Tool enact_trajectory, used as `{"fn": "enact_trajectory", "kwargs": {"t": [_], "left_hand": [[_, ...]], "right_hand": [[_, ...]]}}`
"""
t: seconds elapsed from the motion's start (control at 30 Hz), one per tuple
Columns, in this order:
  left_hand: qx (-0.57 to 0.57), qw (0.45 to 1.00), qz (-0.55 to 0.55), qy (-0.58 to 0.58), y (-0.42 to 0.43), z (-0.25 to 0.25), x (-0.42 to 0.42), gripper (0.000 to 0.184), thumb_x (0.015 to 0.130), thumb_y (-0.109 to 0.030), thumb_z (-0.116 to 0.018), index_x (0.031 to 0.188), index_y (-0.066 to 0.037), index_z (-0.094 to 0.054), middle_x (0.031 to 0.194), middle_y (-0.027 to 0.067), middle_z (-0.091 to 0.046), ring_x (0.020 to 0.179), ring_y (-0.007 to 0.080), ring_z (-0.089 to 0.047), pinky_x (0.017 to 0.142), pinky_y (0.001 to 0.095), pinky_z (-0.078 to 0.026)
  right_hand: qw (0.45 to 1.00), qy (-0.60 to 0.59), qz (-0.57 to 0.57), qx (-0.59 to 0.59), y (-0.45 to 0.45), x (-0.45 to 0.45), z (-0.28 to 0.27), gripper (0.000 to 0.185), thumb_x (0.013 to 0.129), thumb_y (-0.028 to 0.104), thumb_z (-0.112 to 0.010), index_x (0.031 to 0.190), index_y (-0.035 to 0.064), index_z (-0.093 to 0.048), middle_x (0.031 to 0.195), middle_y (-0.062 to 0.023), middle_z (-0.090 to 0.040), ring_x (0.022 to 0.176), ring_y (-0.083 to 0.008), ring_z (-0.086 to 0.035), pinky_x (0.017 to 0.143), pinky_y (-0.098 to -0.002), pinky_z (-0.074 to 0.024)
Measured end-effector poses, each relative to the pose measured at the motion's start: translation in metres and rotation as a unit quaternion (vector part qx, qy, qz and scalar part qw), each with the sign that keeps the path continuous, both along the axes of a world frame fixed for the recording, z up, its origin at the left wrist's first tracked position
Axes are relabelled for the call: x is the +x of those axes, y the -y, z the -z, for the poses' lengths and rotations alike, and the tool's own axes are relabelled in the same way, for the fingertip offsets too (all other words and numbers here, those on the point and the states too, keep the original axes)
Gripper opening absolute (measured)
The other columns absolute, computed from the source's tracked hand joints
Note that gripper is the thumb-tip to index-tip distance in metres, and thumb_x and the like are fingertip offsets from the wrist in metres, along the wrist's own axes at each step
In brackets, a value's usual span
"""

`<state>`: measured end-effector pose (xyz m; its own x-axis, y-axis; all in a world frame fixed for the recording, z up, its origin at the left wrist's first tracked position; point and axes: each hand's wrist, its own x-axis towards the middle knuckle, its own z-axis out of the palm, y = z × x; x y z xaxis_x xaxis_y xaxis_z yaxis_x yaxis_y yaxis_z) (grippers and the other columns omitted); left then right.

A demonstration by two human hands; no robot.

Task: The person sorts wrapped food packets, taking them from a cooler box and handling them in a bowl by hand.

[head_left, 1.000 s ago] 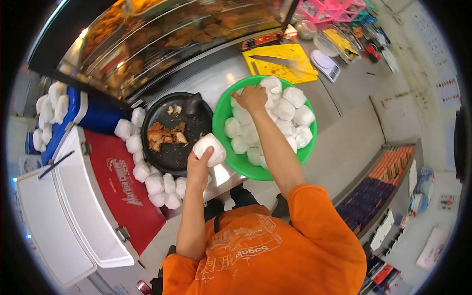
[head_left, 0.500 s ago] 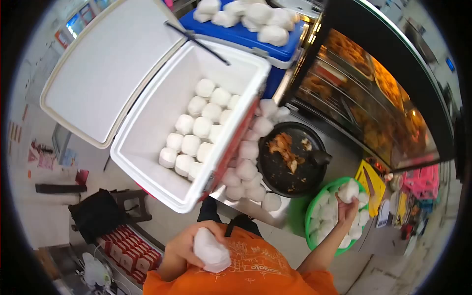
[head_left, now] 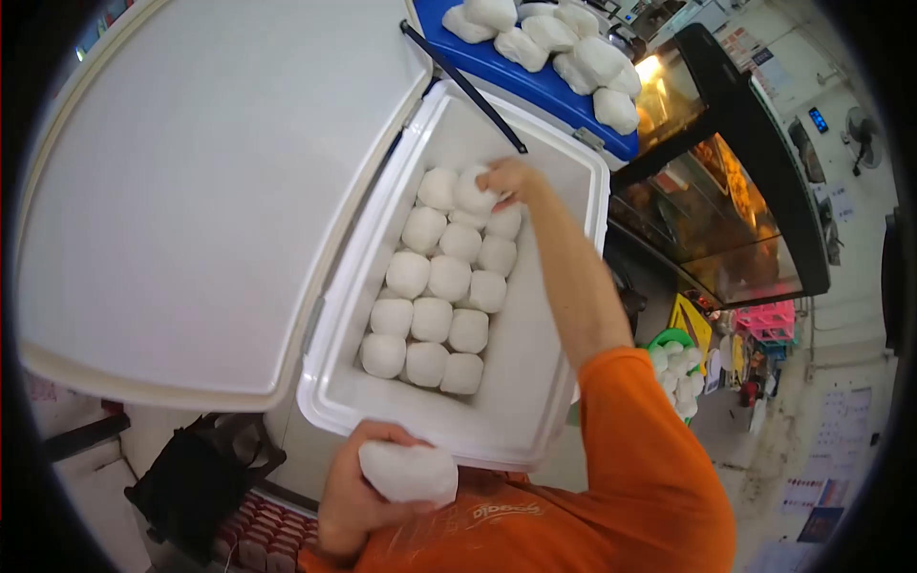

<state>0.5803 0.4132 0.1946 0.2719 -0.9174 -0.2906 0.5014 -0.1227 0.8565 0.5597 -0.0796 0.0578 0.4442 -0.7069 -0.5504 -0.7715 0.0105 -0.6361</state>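
Note:
My left hand (head_left: 351, 501) is closed around a white wrapped bundle (head_left: 409, 472), held low in front of the cooler. Inside the open white cooler (head_left: 535, 315), my right hand (head_left: 513, 180) grips another round white bundle (head_left: 474, 190) at the far end. That bundle sits above neighbouring ones and partly covers them. Rows of similar white bundles (head_left: 449, 278) fill the left and middle of the cooler floor. What the bundles contain is hidden by their wrapping. The cooler's lid (head_left: 220, 191) stands open to the left, with a dark strap (head_left: 468, 88) running to the inner wall.
More white bundles (head_left: 549, 33) lie on a blue cooler lid (head_left: 535, 76) behind. A lit food display case (head_left: 740, 229) stands to the right. Beyond my right arm is a green basket (head_left: 674, 336) of bundles. A black bag (head_left: 191, 477) and red-and-white boxes (head_left: 263, 535) are at lower left.
My right hand has moved from the green basket into the cooler, carrying a bundle. The left hand still holds its bundle. My view has shifted closer over the cooler.

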Motion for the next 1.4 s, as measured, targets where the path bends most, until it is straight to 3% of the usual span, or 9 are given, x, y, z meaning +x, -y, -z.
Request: {"fn": "enact_trajectory", "kwargs": {"t": [0.13, 0.33, 0.73, 0.87, 0.93, 1.0, 1.13, 1.3, 1.4], "left_hand": [[0.009, 0.995, -0.052, -0.083, -0.031, 0.01, 0.021, 0.071, 0.059, -0.006, -0.093, 0.114, -0.002, -0.048, 0.107, 0.0174, -0.067, 0.102, 0.0234, -0.065, 0.09, 0.0376, -0.053], [0.004, 0.997, -0.069, -0.042, -0.022, 0.018, 0.05, 0.071, 0.06, -0.005, -0.092, 0.115, -0.001, -0.047, 0.106, 0.0158, -0.066, 0.1, 0.0215, -0.065, 0.088, 0.0363, -0.054], [0.029, 0.999, -0.044, -0.003, 0.033, -0.01, 0.049, 0.07, 0.078, -0.008, -0.079, 0.133, -0.002, -0.036, 0.12, 0.0151, -0.056, 0.108, 0.0202, -0.057, 0.093, 0.0335, -0.049], [-0.013, 0.987, -0.157, 0.021, 0.075, 0.004, 0.04, 0.07, 0.091, -0.01, -0.063, 0.146, -0.003, -0.02, 0.129, 0.0168, -0.047, 0.116, 0.0225, -0.051, 0.1, 0.0351, -0.043], [-0.042, 0.983, -0.172, 0.049, 0.095, 0.011, 0.037, 0.07, 0.094, -0.008, -0.056, 0.148, -0.002, -0.013, 0.136, 0.0201, -0.041, 0.124, 0.0262, -0.045, 0.106, 0.0372, -0.036], [-0.056, 0.979, -0.181, 0.077, 0.1, 0.014, 0.034, 0.072, 0.093, -0.006, -0.055, 0.149, -0.002, -0.01, 0.14, 0.0219, -0.037, 0.128, 0.0281, -0.041, 0.107, 0.0378, -0.035], [-0.076, 0.976, -0.099, 0.176, 0.097, 0.012, 0.034, 0.08, 0.088, -0.002, -0.056, 0.149, 0.003, -0.004, 0.142, 0.0268, -0.035, 0.133, 0.0347, -0.036, 0.111, 0.0422, -0.029], [-0.098, 0.925, -0.037, 0.365, 0.071, -0.001, 0.053, 0.075, 0.084, -0.003, -0.059, 0.145, 0.008, -0.016, 0.139, 0.0276, -0.039, 0.134, 0.0372, -0.035, 0.114, 0.0475, -0.021], [-0.099, 0.915, -0.038, 0.389, 0.045, -0.009, 0.063, 0.068, 0.082, -0.005, -0.056, 0.142, 0.006, -0.025, 0.132, 0.0234, -0.045, 0.127, 0.0324, -0.041, 0.113, 0.0462, -0.024]], "right_hand": [[0.992, -0.066, 0.106, 0.004, 0.008, 0.017, 0.064, 0.033, 0.076, 0.014, -0.068, 0.104, -0.0035, -0.067, 0.105, -0.0205, -0.065, 0.078, -0.0332, -0.066, 0.063, -0.0423, -0.0607], [0.919, -0.048, 0.2, -0.336, -0.07, 0.025, 0.09, 0.052, 0.086, 0.031, -0.06, 0.128, 0.0023, -0.053, 0.126, -0.0298, -0.052, 0.107, -0.0451, -0.057, 0.083, -0.0467, -0.0531], [0.903, -0.231, -0.025, -0.361, -0.077, 0.022, 0.061, 0.061, 0.095, 0.046, -0.047, 0.141, 0.0057, -0.042, 0.139, -0.0334, -0.037, 0.119, -0.0543, -0.046, 0.095, -0.0527, -0.0453], [0.993, 0.055, -0.077, -0.069, -0.118, 0.029, -0.049, 0.07, 0.094, 0.056, -0.048, 0.139, 0.0028, -0.047, 0.12, -0.0222, -0.06, 0.118, -0.0328, -0.056, 0.099, -0.0417, -0.0436], [0.937, 0.215, -0.094, 0.26, -0.194, 0.005, -0.113, 0.059, 0.093, 0.043, -0.059, 0.133, 0.0001, -0.05, 0.127, -0.0138, -0.058, 0.115, -0.0207, -0.058, 0.097, -0.036, -0.0463], [0.944, 0.257, -0.201, 0.045, -0.233, -0.012, -0.128, 0.052, 0.086, 0.021, -0.069, 0.132, 0.0025, -0.052, 0.121, -0.01, -0.061, 0.11, -0.0199, -0.059, 0.094, -0.0306, -0.0476], [0.942, 0.275, -0.003, 0.191, -0.242, -0.039, -0.122, 0.061, 0.081, 0.022, -0.074, 0.131, -0.0021, -0.051, 0.117, -0.0131, -0.062, 0.108, -0.02, -0.059, 0.092, -0.0308, -0.048], [0.962, 0.06, 0.217, -0.156, -0.109, -0.048, -0.05, 0.079, 0.073, 0.03, -0.081, 0.126, -0.0143, -0.042, 0.12, -0.0256, -0.058, 0.089, -0.0271, -0.068, 0.07, -0.0443, -0.0564], [0.949, 0.012, 0.309, -0.059, -0.041, -0.055, 0.023, 0.06, 0.076, 0.021, -0.073, 0.12, -0.0118, -0.048, 0.117, -0.025, -0.059, 0.094, -0.0294, -0.066, 0.075, -0.051, -0.0549]]}}
